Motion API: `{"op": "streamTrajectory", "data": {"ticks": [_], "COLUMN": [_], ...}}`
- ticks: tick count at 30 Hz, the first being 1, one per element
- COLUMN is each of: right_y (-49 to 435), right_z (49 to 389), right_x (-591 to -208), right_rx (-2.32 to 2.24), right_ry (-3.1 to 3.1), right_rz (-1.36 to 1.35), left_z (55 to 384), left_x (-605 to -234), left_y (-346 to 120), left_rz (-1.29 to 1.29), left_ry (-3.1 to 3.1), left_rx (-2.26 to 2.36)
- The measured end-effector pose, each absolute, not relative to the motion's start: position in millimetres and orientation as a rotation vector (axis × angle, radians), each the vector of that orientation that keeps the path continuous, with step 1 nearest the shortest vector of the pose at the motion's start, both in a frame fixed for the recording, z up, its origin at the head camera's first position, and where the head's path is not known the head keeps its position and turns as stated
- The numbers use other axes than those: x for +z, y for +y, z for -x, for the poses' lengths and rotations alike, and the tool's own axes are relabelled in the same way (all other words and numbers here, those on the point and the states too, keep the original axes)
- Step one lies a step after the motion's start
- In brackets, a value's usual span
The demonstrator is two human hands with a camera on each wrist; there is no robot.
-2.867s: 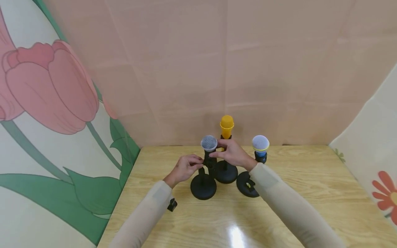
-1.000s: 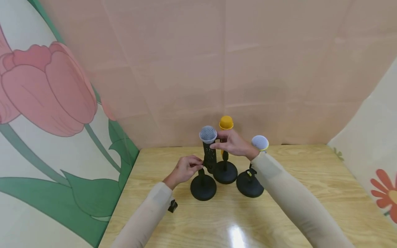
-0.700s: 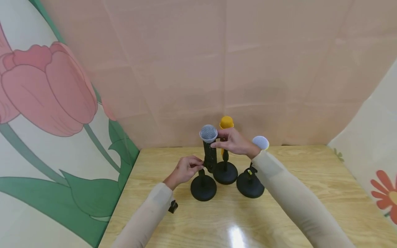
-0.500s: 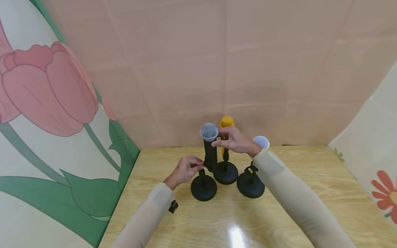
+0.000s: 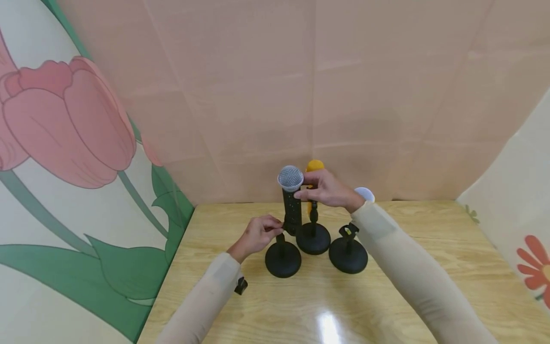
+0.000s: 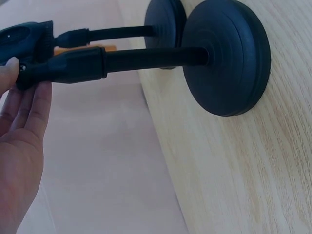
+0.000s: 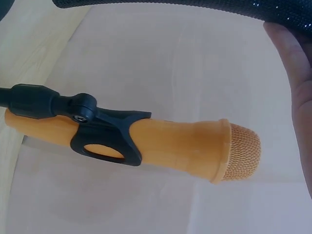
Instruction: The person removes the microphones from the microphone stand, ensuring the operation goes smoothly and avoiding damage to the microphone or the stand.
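Observation:
My right hand grips a black glittery microphone just below its silver mesh head, holding it upright. In the right wrist view, the dark body of this microphone crosses the top edge, with fingers at its right end. My left hand pinches the black clip at the top of the front microphone stand. The left wrist view shows the thumb on one side of that clip and fingers on the other. In the head view, the microphone's lower end is beside the left fingertips.
Behind the right hand, a yellow microphone sits in the clip of a second stand. A third round-based stand is to the right; a white-headed microphone shows partly behind the right wrist. A pink backdrop borders the wooden table.
The right hand has moved up, sliding the black microphone higher relative to the left hand. The left hand stays at the front stand's clip, and the stands remain in place.

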State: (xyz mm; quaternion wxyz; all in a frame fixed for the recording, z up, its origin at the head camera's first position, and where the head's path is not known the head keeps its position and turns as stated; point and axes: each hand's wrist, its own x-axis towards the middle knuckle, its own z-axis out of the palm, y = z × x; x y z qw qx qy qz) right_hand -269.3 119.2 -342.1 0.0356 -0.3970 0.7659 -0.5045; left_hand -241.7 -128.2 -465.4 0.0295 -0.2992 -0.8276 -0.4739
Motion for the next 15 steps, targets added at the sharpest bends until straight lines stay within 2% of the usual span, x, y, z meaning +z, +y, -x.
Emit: {"op": "streamTrajectory", "data": {"ticks": [15], "right_y": [120.5], "right_z": [270.5], "right_x": [-328.9], "right_rx": [-1.522], "right_ry": [2.317], "right_rz": [1.293], "left_z": [237.8], "left_x": [-467.8], "left_y": [-127.6], "left_rz": [0.914], "left_ry": [-2.527], "left_rx": [-1.505]}}
